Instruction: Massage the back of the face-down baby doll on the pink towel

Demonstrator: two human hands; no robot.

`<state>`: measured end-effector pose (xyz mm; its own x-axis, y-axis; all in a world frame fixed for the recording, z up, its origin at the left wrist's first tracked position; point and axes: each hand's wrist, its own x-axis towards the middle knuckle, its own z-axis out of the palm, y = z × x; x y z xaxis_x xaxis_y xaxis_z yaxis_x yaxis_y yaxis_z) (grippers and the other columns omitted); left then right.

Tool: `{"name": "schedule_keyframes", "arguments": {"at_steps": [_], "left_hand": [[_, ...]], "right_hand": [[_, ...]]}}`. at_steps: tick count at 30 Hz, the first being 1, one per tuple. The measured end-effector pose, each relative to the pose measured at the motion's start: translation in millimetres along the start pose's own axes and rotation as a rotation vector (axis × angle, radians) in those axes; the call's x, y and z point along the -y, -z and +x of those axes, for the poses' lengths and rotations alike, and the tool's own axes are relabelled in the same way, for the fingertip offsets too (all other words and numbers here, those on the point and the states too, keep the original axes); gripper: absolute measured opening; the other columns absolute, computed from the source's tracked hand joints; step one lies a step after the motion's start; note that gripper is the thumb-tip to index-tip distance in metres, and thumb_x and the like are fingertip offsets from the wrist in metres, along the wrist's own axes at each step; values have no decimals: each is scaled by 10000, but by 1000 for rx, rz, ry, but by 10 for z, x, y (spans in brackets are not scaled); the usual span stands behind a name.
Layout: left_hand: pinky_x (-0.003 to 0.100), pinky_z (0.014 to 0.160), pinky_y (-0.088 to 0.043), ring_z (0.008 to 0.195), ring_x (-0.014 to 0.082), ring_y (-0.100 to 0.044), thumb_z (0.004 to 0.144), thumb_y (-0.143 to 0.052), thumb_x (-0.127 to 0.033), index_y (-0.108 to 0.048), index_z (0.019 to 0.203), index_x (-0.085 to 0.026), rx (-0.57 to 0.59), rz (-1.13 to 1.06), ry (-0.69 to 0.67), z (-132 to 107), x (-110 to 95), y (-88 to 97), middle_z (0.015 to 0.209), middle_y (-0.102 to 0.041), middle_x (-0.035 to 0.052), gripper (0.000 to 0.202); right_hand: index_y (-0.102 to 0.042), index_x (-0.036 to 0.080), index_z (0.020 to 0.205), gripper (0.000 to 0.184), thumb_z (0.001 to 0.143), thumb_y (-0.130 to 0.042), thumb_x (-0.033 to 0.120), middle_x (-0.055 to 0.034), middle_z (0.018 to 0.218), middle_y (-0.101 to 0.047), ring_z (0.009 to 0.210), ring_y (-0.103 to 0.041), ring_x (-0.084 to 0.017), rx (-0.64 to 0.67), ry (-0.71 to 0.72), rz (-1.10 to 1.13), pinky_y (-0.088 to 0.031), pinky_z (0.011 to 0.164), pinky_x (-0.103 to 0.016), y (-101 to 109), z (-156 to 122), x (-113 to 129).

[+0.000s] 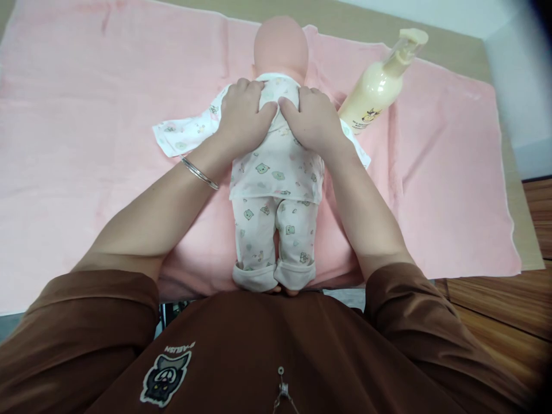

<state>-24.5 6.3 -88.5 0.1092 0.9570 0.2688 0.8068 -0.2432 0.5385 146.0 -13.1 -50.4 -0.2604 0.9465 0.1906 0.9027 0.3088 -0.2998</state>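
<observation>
A baby doll (276, 167) lies lengthwise in front of me, its bald head (281, 49) at the far end and its face not showing. It wears a white top and trousers printed with small green animals. My left hand (248, 115) lies on the upper back, fingers curled over the left-side shoulder. Matching it on the other shoulder, my right hand (315, 118) bends its fingers over the edge. Both thumbs rest on the cloth near the middle of the back, almost meeting. The fingertips of both hands are hidden. One sleeve (181, 133) spreads out to the left.
A pink towel (103, 115) covers most of the table (470, 52) beneath the doll. To the right, a pale yellow pump bottle (375, 86) is beside my right hand. The towel's right edge runs close to the table edge, with a wooden floor (509, 299) beyond.
</observation>
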Motion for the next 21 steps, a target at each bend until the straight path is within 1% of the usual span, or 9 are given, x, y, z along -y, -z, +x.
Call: {"name": "schedule_keyframes", "arguments": {"at_steps": [2,4,7,9,12,15,17,19,21], "left_hand": [[419,1034,-292,1126,235,-380,863,-429,-438,-517,1273,-215,-10,-16,15,-5,-2,12,1166,-517,63,475],[441,1017,-303,1136,258,-400,859,-417,-457,-531,1248,-252,0,-22,8,-21,-12,46,1166,-518,73,454],[454,988,-315,1141,280,-403,870,-392,-459,-526,1214,-306,39,-9,-19,-43,-31,89,1154,-512,87,400],[450,983,-310,1121,274,-397,884,-399,-425,-514,1194,-287,37,2,-7,-44,-39,82,1148,-505,87,359],[434,970,-304,1069,249,-385,889,-449,-343,-501,1138,-235,2,20,34,-31,-54,38,1124,-496,80,277],[428,943,-316,1019,244,-385,893,-468,-337,-495,1084,-228,0,23,58,-39,-86,35,1089,-493,80,221],[437,944,-323,1022,260,-399,903,-452,-379,-495,1080,-249,1,11,62,-62,-113,76,1088,-499,84,223],[448,940,-340,1046,289,-420,900,-437,-421,-509,1077,-299,14,11,48,-85,-130,130,1094,-509,90,227],[461,924,-363,1059,311,-440,894,-423,-427,-527,1063,-343,31,20,20,-97,-130,172,1092,-520,97,216]], "right_hand": [[-552,176,1077,509,987,-231,561,-155,1074,-603,1004,-551,-343,-22,7,-18,-462,894,-521,-17,-9,0],[-546,176,1083,515,988,-225,567,-147,1070,-600,996,-549,-332,-38,15,-32,-468,893,-512,-33,-12,-3],[-533,199,1087,466,985,-258,561,-129,1064,-598,992,-548,-325,-51,7,-38,-469,890,-504,-52,0,-20],[-526,209,1080,438,981,-280,558,-128,1060,-597,991,-547,-334,-52,4,-33,-466,883,-510,-59,13,-29],[-520,191,1077,427,978,-299,542,-144,1068,-591,1000,-544,-350,-57,2,-31,-457,882,-526,-62,26,-28],[-509,176,1078,444,976,-299,554,-152,1090,-586,1015,-537,-351,-57,-17,-30,-450,895,-533,-67,28,-19],[-502,185,1073,435,976,-299,558,-149,1103,-584,1026,-530,-351,-55,-22,-24,-445,902,-537,-72,27,-17],[-499,196,1064,401,972,-320,542,-148,1110,-581,1034,-526,-358,-60,-28,-14,-437,905,-547,-79,27,-20],[-499,205,1058,388,967,-330,542,-147,1117,-578,1047,-519,-365,-57,-28,0,-426,912,-557,-83,28,-24]]}}
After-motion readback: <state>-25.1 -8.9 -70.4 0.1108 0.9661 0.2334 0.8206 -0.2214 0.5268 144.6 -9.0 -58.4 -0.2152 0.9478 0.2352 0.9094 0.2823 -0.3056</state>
